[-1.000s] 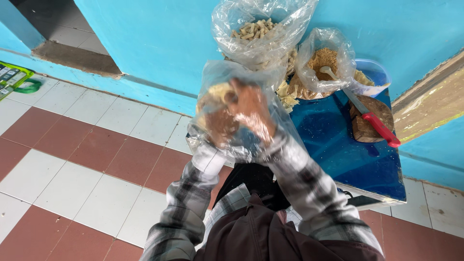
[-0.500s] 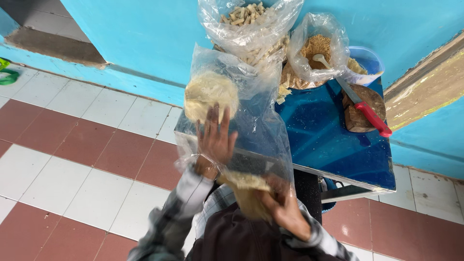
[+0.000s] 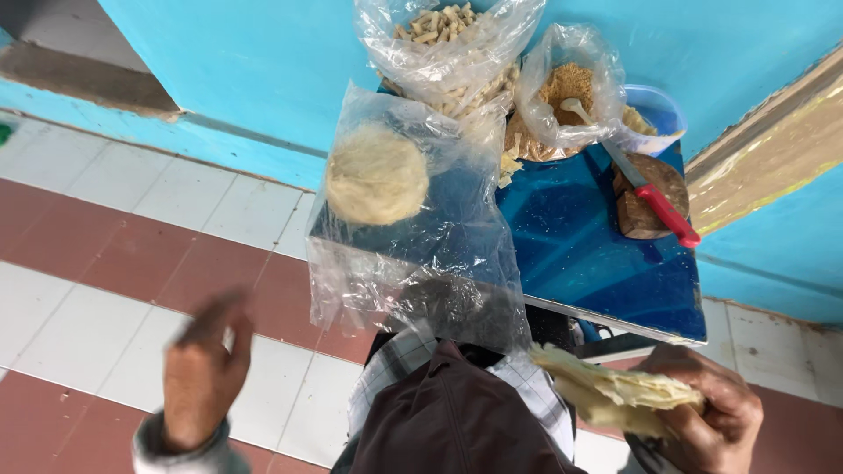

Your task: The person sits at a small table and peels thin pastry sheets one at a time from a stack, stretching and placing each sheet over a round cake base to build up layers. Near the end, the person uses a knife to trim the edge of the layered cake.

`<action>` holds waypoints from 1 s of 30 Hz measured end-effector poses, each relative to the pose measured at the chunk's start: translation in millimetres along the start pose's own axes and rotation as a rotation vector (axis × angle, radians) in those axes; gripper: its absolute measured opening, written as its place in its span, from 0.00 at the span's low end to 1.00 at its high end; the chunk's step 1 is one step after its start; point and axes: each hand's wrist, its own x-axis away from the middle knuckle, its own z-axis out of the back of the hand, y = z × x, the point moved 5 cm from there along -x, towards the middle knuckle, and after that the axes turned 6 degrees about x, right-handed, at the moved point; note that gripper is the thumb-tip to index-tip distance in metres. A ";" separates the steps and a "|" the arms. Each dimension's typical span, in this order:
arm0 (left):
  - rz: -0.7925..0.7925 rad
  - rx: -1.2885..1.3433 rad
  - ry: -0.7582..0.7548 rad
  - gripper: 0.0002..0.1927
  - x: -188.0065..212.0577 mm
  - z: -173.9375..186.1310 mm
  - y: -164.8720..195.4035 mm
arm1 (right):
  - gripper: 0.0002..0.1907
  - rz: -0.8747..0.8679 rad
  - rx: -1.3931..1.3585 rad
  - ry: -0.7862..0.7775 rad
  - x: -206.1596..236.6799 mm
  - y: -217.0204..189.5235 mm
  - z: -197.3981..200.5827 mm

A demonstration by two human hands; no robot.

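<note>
My right hand [image 3: 716,412] sits low at the right edge of view, fingers curled and pinching a small stack of thin, pale yellow sheets [image 3: 615,395]. The stack sticks out leftward from the fist, edges ragged, held over the floor just in front of the blue table [image 3: 597,254] and not touching it.

My left hand [image 3: 206,369] is out over the red and white floor tiles [image 3: 105,263], well apart from the table. It holds nothing. It is motion-blurred, so I cannot tell exactly how the fingers sit, only that they are loosely bent and not closed on anything.

On the table's near left corner lies a clear plastic bag [image 3: 413,254], crumpled and hanging over the edge. Inside it, toward the far end, is 1 round pale stack of wrappers [image 3: 378,175].

Behind it stand 2 more open bags: 1 with pale stick-shaped pieces [image 3: 448,44], 1 with brown crumbs [image 3: 562,88] and a white spoon [image 3: 575,110] in it. A blue bowl [image 3: 659,110] sits just beside the crumb bag. A red-handled knife [image 3: 654,197] lies across a dark wooden block [image 3: 645,215] at the right.
</note>
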 end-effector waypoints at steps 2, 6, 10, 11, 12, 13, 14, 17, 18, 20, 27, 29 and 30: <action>-0.415 0.004 0.162 0.26 -24.2 -3.4 68.2 | 0.15 0.088 -0.107 0.019 -20.5 -15.0 -14.7; -0.761 0.193 0.001 0.36 -84.6 -139.9 207.8 | 0.13 -0.061 -0.347 0.247 -72.0 -8.3 -51.3; -0.870 0.185 -0.394 0.39 -36.4 -223.4 234.8 | 0.19 -0.292 -0.618 0.224 -153.0 44.0 -113.0; -0.850 0.161 -0.428 0.44 -26.1 -230.3 224.6 | 0.18 -0.373 -0.683 0.161 -167.4 60.0 -135.2; -0.823 0.210 -0.449 0.39 -18.6 -233.1 213.1 | 0.18 -0.391 -0.533 0.090 -173.7 71.8 -152.8; -0.789 0.264 -0.473 0.34 -10.3 -233.7 201.9 | 0.18 -0.415 -0.380 0.015 -173.7 82.7 -165.5; -0.744 0.320 -0.487 0.29 -1.2 -232.6 193.4 | 0.19 -0.355 -0.063 0.004 -171.3 88.6 -167.5; -0.683 0.510 -0.368 0.17 14.6 -207.9 176.8 | 0.19 -0.120 0.561 0.037 -162.7 93.5 -172.3; -0.593 0.579 -0.334 0.15 11.9 -201.5 171.9 | 0.17 -0.045 0.572 0.088 -156.3 91.5 -163.0; -0.426 0.720 -0.270 0.11 -0.3 -191.3 164.1 | 0.15 -0.016 0.589 0.173 -149.7 93.6 -138.6; -0.270 0.821 -0.308 0.07 -18.8 -192.6 166.6 | 0.22 0.104 1.311 0.286 -199.4 139.4 17.2; -0.323 0.839 -0.351 0.07 -7.4 -200.8 180.2 | 0.23 0.054 1.313 0.205 -207.2 170.1 33.7; -0.348 0.836 -0.361 0.07 -3.3 -204.0 185.3 | 0.22 -0.034 1.272 0.154 -209.7 186.5 38.4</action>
